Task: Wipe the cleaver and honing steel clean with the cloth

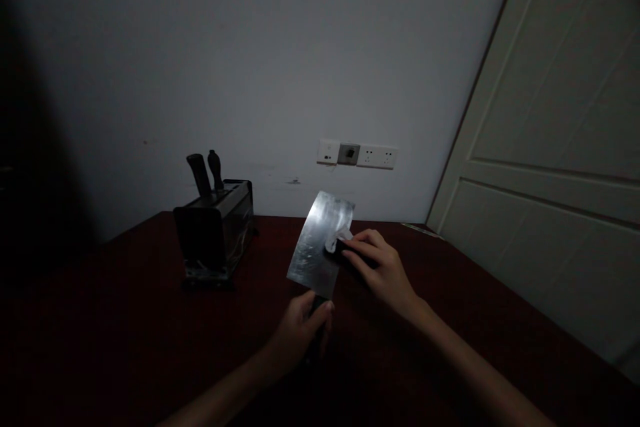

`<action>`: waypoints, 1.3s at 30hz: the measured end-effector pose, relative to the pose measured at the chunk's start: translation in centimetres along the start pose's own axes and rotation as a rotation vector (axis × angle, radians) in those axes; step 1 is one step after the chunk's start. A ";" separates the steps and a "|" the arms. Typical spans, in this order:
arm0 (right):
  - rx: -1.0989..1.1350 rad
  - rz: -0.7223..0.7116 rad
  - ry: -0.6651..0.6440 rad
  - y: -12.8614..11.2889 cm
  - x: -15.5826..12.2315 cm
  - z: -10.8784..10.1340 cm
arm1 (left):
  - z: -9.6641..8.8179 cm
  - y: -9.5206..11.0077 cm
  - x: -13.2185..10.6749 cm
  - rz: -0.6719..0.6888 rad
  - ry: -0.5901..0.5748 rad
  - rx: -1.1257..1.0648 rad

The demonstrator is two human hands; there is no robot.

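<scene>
A cleaver with a broad, shiny steel blade (316, 243) is held up over the table, tilted with its far end toward the wall. My left hand (305, 323) is closed around its dark handle at the bottom of the blade. My right hand (377, 263) grips a slim black object (354, 261), whose kind I cannot make out. At that object's tip, a crumpled whitish piece (340, 238) lies against the right part of the blade, perhaps tissue or cloth. The fingers partly cover the black object.
A black knife block (213, 233) stands at the left on the dark red table (430, 280), with two black-handled tools (200, 175) in it. Behind are a pale wall and a socket panel (377, 157). A white panelled door (545, 147) rises at the right. The light is dim.
</scene>
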State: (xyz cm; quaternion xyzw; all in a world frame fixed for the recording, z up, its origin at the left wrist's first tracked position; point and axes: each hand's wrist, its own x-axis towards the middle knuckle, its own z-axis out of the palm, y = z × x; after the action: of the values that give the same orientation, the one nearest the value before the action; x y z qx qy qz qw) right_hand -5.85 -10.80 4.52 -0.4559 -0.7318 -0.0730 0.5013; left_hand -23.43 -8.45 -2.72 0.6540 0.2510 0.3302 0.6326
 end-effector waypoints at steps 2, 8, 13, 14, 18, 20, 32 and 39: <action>0.013 0.015 0.024 0.1 0.1 0.0 | 0.0 0.1 0.0 0.011 -0.015 0.005; 0.052 -0.043 -0.095 -0.3 -0.1 0.3 | -0.2 0.0 0.3 -0.015 0.012 -0.020; 0.028 -0.119 -0.262 -0.9 -0.3 0.8 | -0.4 0.3 0.1 -0.027 0.107 -0.071; 0.031 -0.123 -0.295 -1.1 -0.3 0.8 | -0.4 0.4 0.1 -0.030 0.120 -0.081; 0.021 -0.127 -0.431 -1.8 0.2 0.3 | -0.3 0.8 -0.3 -0.043 0.084 -0.135; 0.008 -0.115 -0.506 -2.2 0.6 -0.1 | -0.3 0.7 -0.3 -0.026 0.057 -0.178; -0.176 -0.053 -0.449 -2.8 -0.1 1.5 | 0.2 0.1 -0.7 -0.074 0.250 -0.061; -0.095 -0.063 -0.539 -2.9 0.6 0.6 | -0.3 0.0 -0.3 0.005 0.139 -0.044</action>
State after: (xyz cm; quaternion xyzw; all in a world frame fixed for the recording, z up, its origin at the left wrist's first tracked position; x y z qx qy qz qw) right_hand -8.43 -11.78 5.70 -0.4589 -0.8484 0.0011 0.2638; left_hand -23.88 -8.51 -2.81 0.6160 0.2854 0.3818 0.6272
